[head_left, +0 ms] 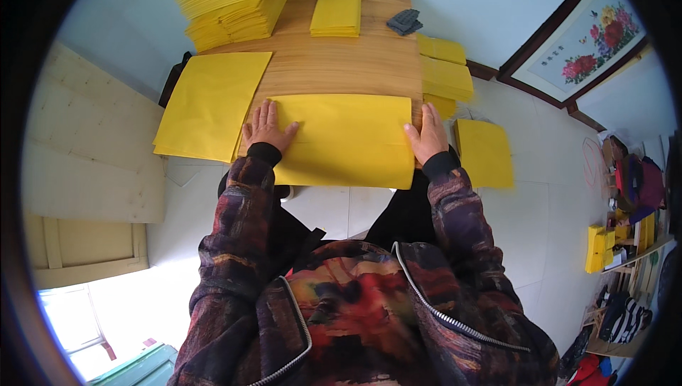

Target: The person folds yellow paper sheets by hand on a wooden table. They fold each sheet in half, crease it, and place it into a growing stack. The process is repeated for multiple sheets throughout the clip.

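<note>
A wide yellow sheet (341, 133), of paper or thin felt, lies across the near edge of the wooden table (341, 66), its front part reaching past that edge. My left hand (270, 130) rests flat at its left side, fingers stretched away from me and thumb on the yellow surface. At the opposite side my right hand (428, 136) has its fingers extended along the sheet's edge, the thumb touching the corner area. Neither hand grips anything. Just left of my left hand lies a flat pile of larger yellow sheets (209, 105), overhanging the table's left side.
Tall stacks of folded yellow pieces (238, 2) stand at the far left. A narrow folded yellow stack (336, 6) and a dark grey cloth (404, 22) lie at the back. Beyond the right edge are yellow bundles (447, 77) and another yellow pile (484, 153).
</note>
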Demonstrator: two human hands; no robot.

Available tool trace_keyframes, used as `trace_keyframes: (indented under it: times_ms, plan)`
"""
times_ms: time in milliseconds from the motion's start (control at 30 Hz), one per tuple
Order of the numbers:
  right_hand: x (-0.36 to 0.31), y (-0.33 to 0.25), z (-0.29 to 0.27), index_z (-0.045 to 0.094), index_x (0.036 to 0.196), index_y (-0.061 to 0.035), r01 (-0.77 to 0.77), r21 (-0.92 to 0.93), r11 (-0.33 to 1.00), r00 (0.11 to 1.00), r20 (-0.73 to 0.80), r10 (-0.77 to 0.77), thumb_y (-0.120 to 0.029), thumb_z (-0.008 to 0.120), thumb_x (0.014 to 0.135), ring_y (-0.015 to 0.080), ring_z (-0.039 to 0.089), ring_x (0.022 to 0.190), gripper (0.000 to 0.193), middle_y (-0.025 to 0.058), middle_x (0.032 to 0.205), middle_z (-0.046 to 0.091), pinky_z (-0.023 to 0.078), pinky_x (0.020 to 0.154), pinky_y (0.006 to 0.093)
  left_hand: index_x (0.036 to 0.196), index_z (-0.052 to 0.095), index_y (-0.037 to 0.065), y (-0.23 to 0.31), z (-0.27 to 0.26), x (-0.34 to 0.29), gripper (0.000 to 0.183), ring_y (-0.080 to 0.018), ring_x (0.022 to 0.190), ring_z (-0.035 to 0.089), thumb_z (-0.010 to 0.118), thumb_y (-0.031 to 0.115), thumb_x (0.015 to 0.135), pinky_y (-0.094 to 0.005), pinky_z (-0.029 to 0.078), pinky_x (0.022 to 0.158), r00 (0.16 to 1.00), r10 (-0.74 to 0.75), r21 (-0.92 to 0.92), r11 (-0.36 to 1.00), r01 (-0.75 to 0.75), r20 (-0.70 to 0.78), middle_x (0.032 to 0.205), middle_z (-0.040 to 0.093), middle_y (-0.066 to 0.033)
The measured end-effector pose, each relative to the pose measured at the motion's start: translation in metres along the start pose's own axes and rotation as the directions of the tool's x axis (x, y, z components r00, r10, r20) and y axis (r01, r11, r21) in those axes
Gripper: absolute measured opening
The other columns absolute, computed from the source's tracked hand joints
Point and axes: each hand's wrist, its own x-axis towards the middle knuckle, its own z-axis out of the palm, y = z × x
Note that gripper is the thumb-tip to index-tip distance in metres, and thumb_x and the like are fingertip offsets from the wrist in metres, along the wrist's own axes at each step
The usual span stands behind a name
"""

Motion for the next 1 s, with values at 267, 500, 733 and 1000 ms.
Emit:
trace_keyframes:
  times_ms: [267,500,733,1000]
  plan:
    - [-0.037,0.002,-0.013,0.052,0.122,0.0005,0.211,0.122,0.97,0.971,-0.142,-0.193,-0.01,0.064,0.081,0.037,0.042,0.128,0.044,0.0179,0.134,0.048,0.037,0.105,0.0432,0.151,0.02,0.016,0.006,0.003,0.01,0.088,-0.0245,0.147,0.01,0.049,0.065,0.084,-0.0536,0.009,0.115,0.999,0.026,-0.02,0.999,-0.026,-0.035,0.16,0.013,-0.0024]
    - [-0.042,-0.014,-0.035,0.045,0.132,-0.0018,0.403,0.138,0.905,0.906,0.083,-0.416,-0.02,0.071,0.074,0.0349,0.033,0.136,0.066,0.0175,0.14,0.041,0.028,0.109,0.0468,0.15,0.025,0.014,0.017,0.003,0.044,0.087,-0.0265,0.147,0.01,0.048,0.066,0.083,-0.0536,0.009,0.114,0.999,0.023,0.0,1.0,-0.023,-0.026,0.159,0.017,-0.005]
    - [-0.046,-0.019,-0.036,0.04,0.137,-0.0071,0.408,-0.067,0.911,0.891,0.247,-0.381,-0.027,0.082,0.066,0.0289,0.029,0.139,0.085,0.01,0.147,0.033,0.023,0.112,0.0506,0.141,0.04,0.011,-0.035,-0.03,0.023,0.065,-0.0291,0.137,0.034,0.061,0.04,0.088,-0.0482,0.032,0.108,0.907,0.363,-0.427,0.8,-0.421,-0.214,0.148,0.037,-0.0131]
    - [-0.044,-0.017,-0.024,0.043,0.133,-0.0078,0.441,-0.072,0.895,0.894,0.129,-0.43,-0.02,0.081,0.066,0.0281,0.034,0.135,0.077,0.0095,0.141,0.038,0.026,0.11,0.0512,0.136,0.046,0.014,-0.045,-0.035,-0.065,0.074,-0.028,0.132,0.04,0.077,0.025,0.069,-0.0448,0.033,0.109,0.776,0.628,-0.024,0.776,-0.63,-0.059,0.139,0.046,-0.0089]
